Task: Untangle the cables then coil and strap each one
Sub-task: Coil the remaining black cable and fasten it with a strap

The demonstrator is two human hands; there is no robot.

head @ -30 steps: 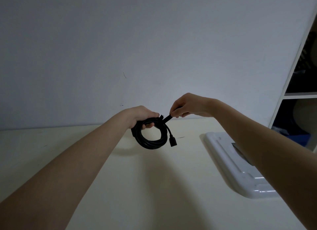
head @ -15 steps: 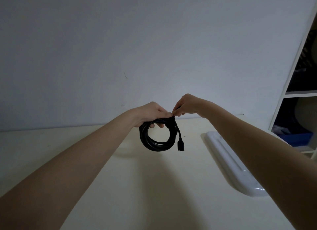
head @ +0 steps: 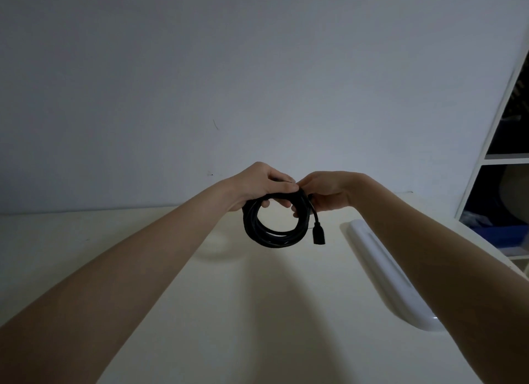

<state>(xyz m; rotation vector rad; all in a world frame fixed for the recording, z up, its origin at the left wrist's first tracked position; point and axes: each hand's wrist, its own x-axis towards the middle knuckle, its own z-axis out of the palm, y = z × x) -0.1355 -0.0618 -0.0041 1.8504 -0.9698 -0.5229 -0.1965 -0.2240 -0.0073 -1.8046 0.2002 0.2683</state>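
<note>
A black cable [head: 272,235] is wound into a round coil and held in the air above the cream table [head: 257,312]. My left hand [head: 260,186] grips the top of the coil, fingers curled through its opening. My right hand [head: 326,193] holds the coil's upper right side, fingers wrapped behind the strands. One black connector end [head: 318,235] dangles below my right hand. A strap around the coil is hidden between the two hands, if present.
A long white tray [head: 383,272] lies on the table at the right, partly behind my right forearm. A white shelf unit [head: 492,160] with dark compartments and a blue bin [head: 498,235] stands at the far right. A plain wall rises behind the table.
My right hand had been pulling a black strap end out to the right; it has since come in against the coil and now wraps its right side. The coil has shifted slightly right.
</note>
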